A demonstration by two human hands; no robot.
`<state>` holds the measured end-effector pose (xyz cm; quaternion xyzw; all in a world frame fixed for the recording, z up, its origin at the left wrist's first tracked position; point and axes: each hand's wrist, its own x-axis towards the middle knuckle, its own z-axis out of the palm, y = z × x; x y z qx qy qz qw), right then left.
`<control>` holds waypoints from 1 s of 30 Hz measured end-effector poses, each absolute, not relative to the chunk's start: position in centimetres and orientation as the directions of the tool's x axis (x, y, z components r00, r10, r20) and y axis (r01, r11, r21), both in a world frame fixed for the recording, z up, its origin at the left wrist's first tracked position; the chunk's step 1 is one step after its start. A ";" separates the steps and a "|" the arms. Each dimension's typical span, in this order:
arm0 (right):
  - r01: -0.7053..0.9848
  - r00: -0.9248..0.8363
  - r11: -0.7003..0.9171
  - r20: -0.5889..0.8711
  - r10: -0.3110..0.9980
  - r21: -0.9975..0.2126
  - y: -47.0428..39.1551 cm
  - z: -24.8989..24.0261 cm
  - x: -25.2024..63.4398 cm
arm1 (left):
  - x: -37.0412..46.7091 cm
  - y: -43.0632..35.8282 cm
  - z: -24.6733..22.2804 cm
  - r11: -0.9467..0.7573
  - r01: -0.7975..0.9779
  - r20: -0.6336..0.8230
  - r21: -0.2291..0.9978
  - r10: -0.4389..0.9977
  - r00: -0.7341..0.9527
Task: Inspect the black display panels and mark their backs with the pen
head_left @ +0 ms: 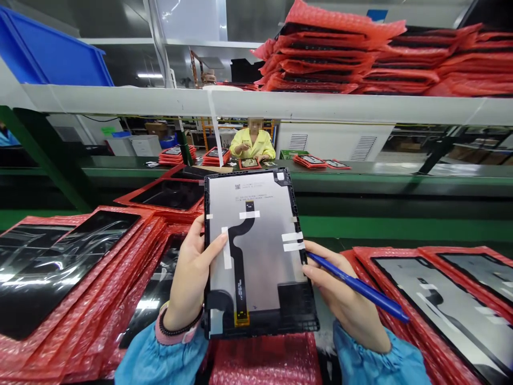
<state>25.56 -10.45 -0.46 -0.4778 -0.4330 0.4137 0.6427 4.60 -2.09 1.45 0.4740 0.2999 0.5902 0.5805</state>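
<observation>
So, L hand (190, 278) is closed on the tablet panel's (264, 267) L edge, thumb on the grey face by a white tape strip (226, 254); R hand (348, 286) pinches the R edge w/ thumb & fingers, blue pen (368, 293) also in its grip. Panel's held up over red bubble wrap (264, 363), b/w other panels L (90, 256) & R (449, 294).

This is an electronics workshop. Screen panels (86, 262) are stacked near left. A person in yellow (256, 145) is at the far bench (377, 168).
</observation>
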 end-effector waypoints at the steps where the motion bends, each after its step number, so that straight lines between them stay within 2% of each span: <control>1: -0.044 0.309 0.201 0.178 0.934 -0.979 -10.4 -0.8 25.5 | 4.6 -2.1 1.4 -0.140 -0.391 0.206 0.910 0.970 0.131; 3: 0.070 0.326 0.196 0.208 0.922 -0.978 -10.2 -1.2 25.5 | 4.7 -2.2 1.3 -0.134 -0.373 0.202 0.918 0.968 0.149; 10: 0.295 0.320 0.165 0.260 0.911 -0.941 -9.5 -0.8 25.0 | 4.9 -3.0 1.1 -0.159 -0.347 0.227 0.924 0.960 0.164; 12: 0.287 0.322 0.167 0.260 0.910 -0.943 -9.5 -0.9 24.9 | 4.8 -3.0 1.0 -0.153 -0.340 0.219 0.928 0.962 0.165; 17: 0.096 0.299 0.226 0.245 0.922 -0.969 -9.8 -1.4 25.2 | 4.5 -2.6 1.0 -0.108 -0.346 0.186 0.932 0.962 0.198; 20: 0.021 0.223 0.246 0.244 0.944 -0.969 -10.2 -1.1 25.5 | 4.3 -2.4 1.2 -0.091 -0.362 0.173 0.928 0.965 0.200; 25: 0.136 0.021 0.192 0.196 0.980 -0.972 -10.5 -0.2 25.7 | 4.2 -2.2 1.3 -0.093 -0.373 0.171 0.923 0.968 0.182; 30: 0.179 0.011 0.148 0.152 0.988 -0.973 -10.3 -0.1 25.4 | 4.1 -2.3 1.1 -0.077 -0.376 0.165 0.923 0.964 0.207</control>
